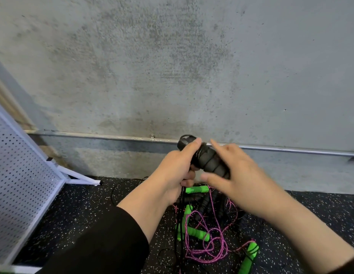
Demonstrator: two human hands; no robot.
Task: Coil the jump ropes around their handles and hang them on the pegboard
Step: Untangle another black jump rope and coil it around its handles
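Mid-coil on the black handles (205, 159), held up in front of the concrete wall (172, 56), above the pile on the floor. Left hand (176, 171) wrapped tight around the 2 handles near their top end, thumb laid across the wound turns. Right hand (235, 175) fingers straight and loose, resting on the lower foam, holding nothing visible. Black rope (181, 210) hanging down from the left fist toward the speckled floor mat (83, 204); hard to tell how much is left, likely plenty. Best practice for this step, as judged: keep both handles pinned parallel in the left fist, pick up the slack with the right hand, lay each turn snug beside the last, no crossing. Keep tension steady so turns under the thumb don't slip. Watch the free end: runs close to the tangle of green handles (196, 232) and pink rope (207, 246) below, could snag or drag them up. Lift clear or shake loose before pulling. Leave a short tail and tuck under the last turn, plus a loop for hanging. White pegboard (20, 184) leaning at far left, well apart from the hands; no hooks visible from here. Nothing hung on it in view, so task looks early.
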